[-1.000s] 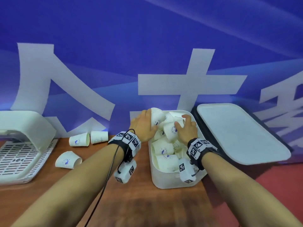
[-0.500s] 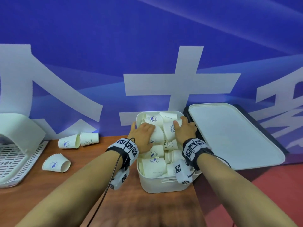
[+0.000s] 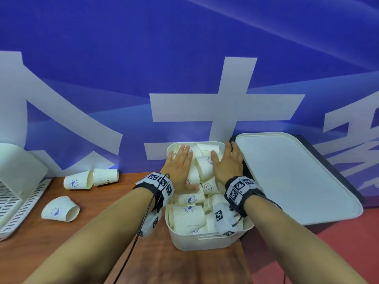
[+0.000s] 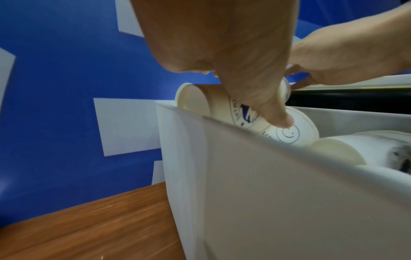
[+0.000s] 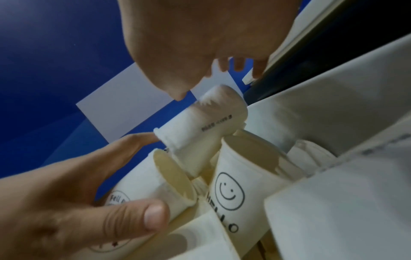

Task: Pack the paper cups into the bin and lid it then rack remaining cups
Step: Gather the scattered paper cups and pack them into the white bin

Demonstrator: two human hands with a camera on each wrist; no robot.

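Both hands are flat on the pile of paper cups (image 3: pixel 202 193) stuffed into the white bin (image 3: pixel 205 240) on the wooden bench (image 3: pixel 86 238). The left hand (image 3: pixel 180 167) has straight, spread fingers pressing down on the cups, so that grip is open and holding nothing, and in the left wrist view its thumb tip touches a cup bottom printed with a little smiley circle. The right hand (image 3: pixel 226 167) is the same, fingers straight and spread on top of the cups near the bin's right edge. The cups lie every which way, mostly on their sides. A few show a smiley face with "HELLO" under it, clearest in the right wrist view, and others carry a round blue logo whose text I can only half read, something like "Fell". The bin's lid (image 3: pixel 291 177) is off and lies tilted just right of the bin. Three loose cups (image 3: pixel 79 180) lie tipped over on the bench well left of the bin, near a white slotted rack (image 3: pixel 12 197) at the left edge. Behind it all hangs a blue banner (image 3: pixel 184 58) with big white characters.
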